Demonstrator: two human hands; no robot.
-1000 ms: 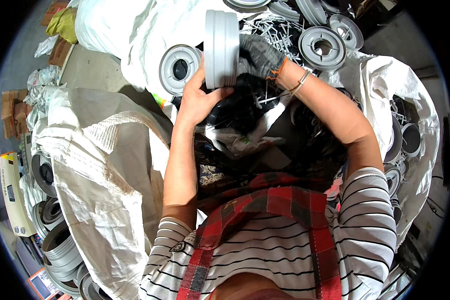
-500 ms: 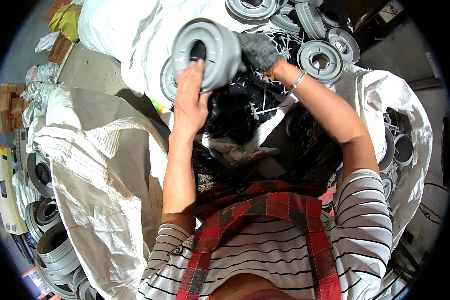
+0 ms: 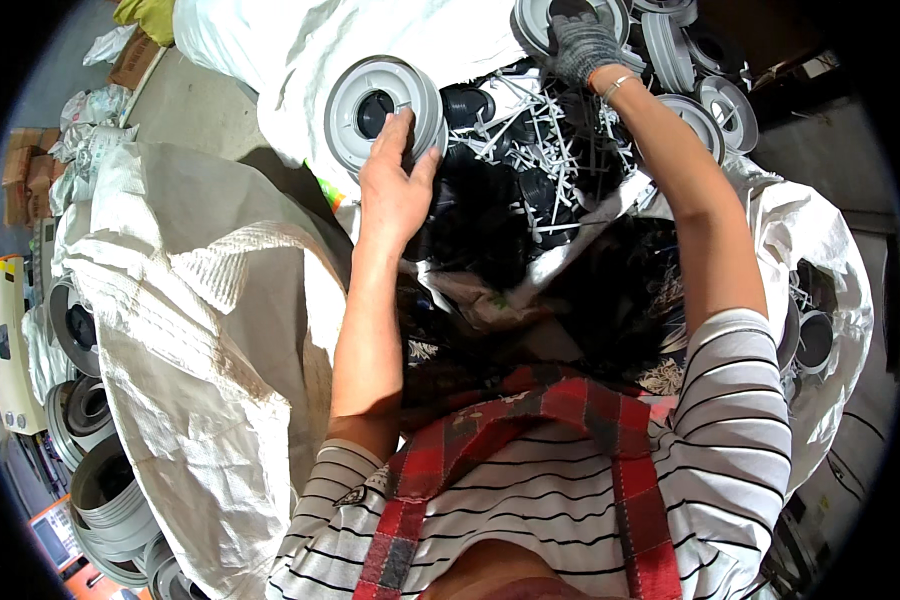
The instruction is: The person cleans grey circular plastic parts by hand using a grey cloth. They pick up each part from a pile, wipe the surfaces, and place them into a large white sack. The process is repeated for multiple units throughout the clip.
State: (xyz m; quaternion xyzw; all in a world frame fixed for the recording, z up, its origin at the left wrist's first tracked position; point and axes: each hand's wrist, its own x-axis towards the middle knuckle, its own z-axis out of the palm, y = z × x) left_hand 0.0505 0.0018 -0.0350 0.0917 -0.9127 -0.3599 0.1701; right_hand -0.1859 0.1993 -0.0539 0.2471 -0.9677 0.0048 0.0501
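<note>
My bare left hand [image 3: 395, 180] grips a light grey round plastic part [image 3: 345, 85] with a dark central hole; its fingers lie over the face and the thumb is at the side. This part rests on white sacking at the upper left. My right hand [image 3: 582, 52], in a grey knitted glove, is at the far top on another grey round plastic part [image 3: 532, 22]. Its fingertips reach into the central hole and are partly hidden. Between my hands lie black plastic pieces [image 3: 470, 105] and a heap of thin white plastic sticks [image 3: 545, 120].
More grey round parts [image 3: 738, 112] lie at the upper right. A white woven sack [image 3: 210, 380] stands at my left, another sack [image 3: 840, 240] with parts inside at my right. Grey parts [image 3: 115, 490] are stacked at the lower left. Cardboard boxes [image 3: 28, 180] stand farther off.
My left hand has lowered its grey part, lifted before, onto the sacking. My right hand has moved from beside that part up and right, onto another grey part. The view has shifted somewhat.
</note>
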